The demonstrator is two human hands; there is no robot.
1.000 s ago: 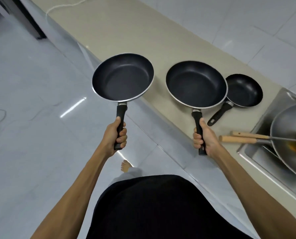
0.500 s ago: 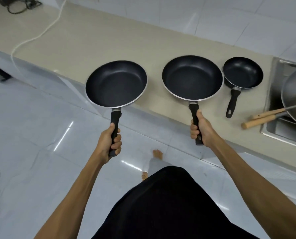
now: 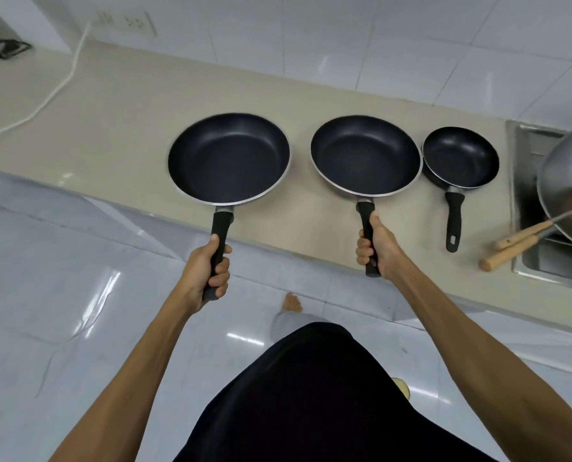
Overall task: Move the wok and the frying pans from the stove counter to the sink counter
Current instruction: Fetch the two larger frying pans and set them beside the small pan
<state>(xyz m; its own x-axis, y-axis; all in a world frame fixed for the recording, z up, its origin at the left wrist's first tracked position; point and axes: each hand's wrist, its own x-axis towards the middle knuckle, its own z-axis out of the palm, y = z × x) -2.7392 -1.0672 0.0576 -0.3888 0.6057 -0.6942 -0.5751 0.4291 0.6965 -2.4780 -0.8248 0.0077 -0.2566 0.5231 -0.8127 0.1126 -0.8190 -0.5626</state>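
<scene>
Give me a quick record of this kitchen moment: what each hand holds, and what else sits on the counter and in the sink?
left hand: gripping the handle of the left frying pan
right hand: gripping the handle of the middle frying pan
small frying pan: resting on the counter, untouched
wok: in the sink, wooden handle over the edge
white cable: lying across the counter's left end

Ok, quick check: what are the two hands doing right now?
Left hand: closed around the handle of the left frying pan.
Right hand: closed around the handle of the middle frying pan.
</scene>
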